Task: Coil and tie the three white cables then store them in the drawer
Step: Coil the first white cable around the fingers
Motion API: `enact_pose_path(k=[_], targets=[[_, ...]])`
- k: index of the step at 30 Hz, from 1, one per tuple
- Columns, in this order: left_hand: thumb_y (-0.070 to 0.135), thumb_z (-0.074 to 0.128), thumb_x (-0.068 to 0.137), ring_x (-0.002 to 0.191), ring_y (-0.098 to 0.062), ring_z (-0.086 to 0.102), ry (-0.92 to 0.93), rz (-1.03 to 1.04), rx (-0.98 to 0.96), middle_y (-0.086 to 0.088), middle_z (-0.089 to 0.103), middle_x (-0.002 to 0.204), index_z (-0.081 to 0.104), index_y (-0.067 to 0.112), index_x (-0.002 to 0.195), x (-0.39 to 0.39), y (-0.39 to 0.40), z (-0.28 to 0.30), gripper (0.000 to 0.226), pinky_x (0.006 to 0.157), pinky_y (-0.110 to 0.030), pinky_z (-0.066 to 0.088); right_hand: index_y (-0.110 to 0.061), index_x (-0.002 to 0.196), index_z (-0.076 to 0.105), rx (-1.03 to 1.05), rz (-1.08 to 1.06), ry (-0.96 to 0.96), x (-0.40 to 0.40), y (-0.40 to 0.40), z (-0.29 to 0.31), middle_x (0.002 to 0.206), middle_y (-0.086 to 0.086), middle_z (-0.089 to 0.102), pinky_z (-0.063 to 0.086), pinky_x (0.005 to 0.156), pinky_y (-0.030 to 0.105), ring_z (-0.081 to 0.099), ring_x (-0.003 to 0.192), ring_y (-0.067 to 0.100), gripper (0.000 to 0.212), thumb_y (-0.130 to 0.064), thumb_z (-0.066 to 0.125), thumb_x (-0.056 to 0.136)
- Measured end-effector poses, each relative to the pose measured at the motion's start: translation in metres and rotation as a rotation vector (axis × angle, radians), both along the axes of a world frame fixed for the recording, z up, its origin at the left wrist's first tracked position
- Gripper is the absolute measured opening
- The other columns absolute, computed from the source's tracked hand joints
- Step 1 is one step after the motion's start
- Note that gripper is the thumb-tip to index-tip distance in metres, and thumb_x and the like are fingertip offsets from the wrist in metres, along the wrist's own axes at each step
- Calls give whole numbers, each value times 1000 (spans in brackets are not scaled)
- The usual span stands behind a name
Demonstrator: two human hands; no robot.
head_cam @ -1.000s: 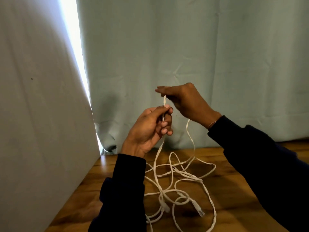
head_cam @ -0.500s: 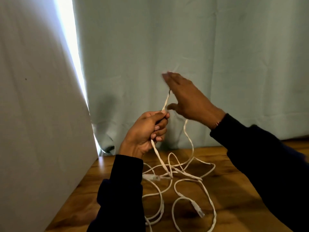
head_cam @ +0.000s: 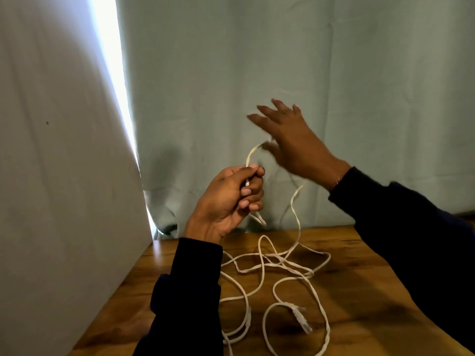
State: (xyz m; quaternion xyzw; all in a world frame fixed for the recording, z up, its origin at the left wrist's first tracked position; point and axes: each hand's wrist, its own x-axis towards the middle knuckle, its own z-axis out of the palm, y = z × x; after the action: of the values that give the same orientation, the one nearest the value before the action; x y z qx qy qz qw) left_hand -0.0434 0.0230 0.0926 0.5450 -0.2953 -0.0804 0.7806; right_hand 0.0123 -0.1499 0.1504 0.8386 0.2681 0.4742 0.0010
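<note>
My left hand (head_cam: 226, 199) is raised above the table and grips a white cable (head_cam: 250, 156) in its curled fingers. A short loop of that cable arcs up from the fist to the thumb side of my right hand (head_cam: 295, 147). The right hand is blurred, with its fingers spread and straight. Below it a strand (head_cam: 295, 209) hangs down to a loose tangle of white cable (head_cam: 282, 263) on the wooden table (head_cam: 359, 304). A clear plug (head_cam: 302, 319) lies at the near end of the tangle. No drawer is in view.
A pale green curtain (head_cam: 282, 60) hangs right behind the table. A white panel (head_cam: 64, 176) stands along the table's left side, with a bright gap of light between it and the curtain. Both arms are in dark sleeves.
My right hand has lifted up and to the right and spread its fingers, drawing a small loop of cable out of the left fist. The left hand has kept its grip in about the same place.
</note>
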Motion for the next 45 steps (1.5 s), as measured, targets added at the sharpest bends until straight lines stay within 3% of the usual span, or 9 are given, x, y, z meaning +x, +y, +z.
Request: enact_pose_path(k=[2, 5, 7, 15, 23, 27, 33, 37, 45], targets=[[15, 36, 106, 35, -5, 28, 23, -47, -49, 3, 32, 49, 56, 5, 88, 1, 2, 0, 29, 37, -18, 32, -21, 145, 49, -151, 136, -40, -18, 10, -13, 149, 7, 51, 11, 120, 61, 39, 144, 30, 59, -17, 65, 89], [15, 34, 106, 34, -5, 30, 38, -76, -60, 2, 33, 47, 56, 5, 86, 0, 3, 0, 31, 37, -17, 33, -13, 121, 70, -164, 373, -24, -25, 12, -25, 114, 8, 74, 51, 101, 51, 71, 105, 26, 36, 2, 61, 90], [18, 36, 106, 37, -7, 35, 35, -57, -20, 1, 36, 49, 56, 7, 84, 0, 3, 0, 32, 42, -19, 39, -10, 120, 71, -92, 371, -21, -22, 8, -21, 115, 10, 74, 59, 88, 43, 72, 104, 26, 34, 4, 61, 91], [13, 36, 106, 68, -24, 68, -35, -106, 122, -10, 56, 62, 56, 2, 91, -3, 2, -3, 28, 97, -49, 54, -6, 120, 72, 358, 261, -70, 9, 0, 5, 109, 14, 75, 55, 95, 41, 73, 99, 30, 31, 1, 61, 92], [18, 30, 108, 43, -13, 50, -70, -73, -45, -2, 47, 53, 55, 3, 95, -6, 1, 1, 32, 51, -28, 51, -18, 141, 54, -9, 369, -4, -14, 13, -16, 136, 3, 63, 43, 107, 35, 59, 121, 21, 49, -16, 66, 94], [30, 38, 101, 50, -19, 62, -94, -116, -86, -8, 59, 56, 63, 2, 91, -4, -1, -2, 39, 59, -33, 58, -11, 123, 69, 10, 484, -5, -16, 17, -22, 115, 5, 74, 56, 93, 34, 71, 103, 18, 34, -1, 66, 91], [59, 33, 94, 86, -35, 73, -188, -236, 93, -19, 75, 84, 73, 1, 102, 1, 2, -7, 71, 101, -46, 51, -7, 118, 73, 300, 516, 121, -9, 20, -8, 104, 5, 77, 53, 83, 11, 74, 87, 10, 24, -11, 67, 95], [61, 44, 92, 98, -40, 71, -190, -324, 72, -19, 76, 95, 71, -1, 110, 1, 6, -8, 71, 105, -52, 46, -10, 116, 74, 442, 495, 194, -10, 26, -20, 96, -4, 77, 52, 70, 9, 72, 72, 5, 22, -12, 63, 98], [27, 42, 99, 89, -35, 75, -205, -273, 124, -17, 74, 111, 68, 2, 118, -5, 14, -5, 41, 83, -44, 61, -11, 126, 68, 471, 433, 202, -6, 38, -34, 100, 8, 77, 58, 85, 30, 74, 90, 17, 29, -13, 58, 100]])
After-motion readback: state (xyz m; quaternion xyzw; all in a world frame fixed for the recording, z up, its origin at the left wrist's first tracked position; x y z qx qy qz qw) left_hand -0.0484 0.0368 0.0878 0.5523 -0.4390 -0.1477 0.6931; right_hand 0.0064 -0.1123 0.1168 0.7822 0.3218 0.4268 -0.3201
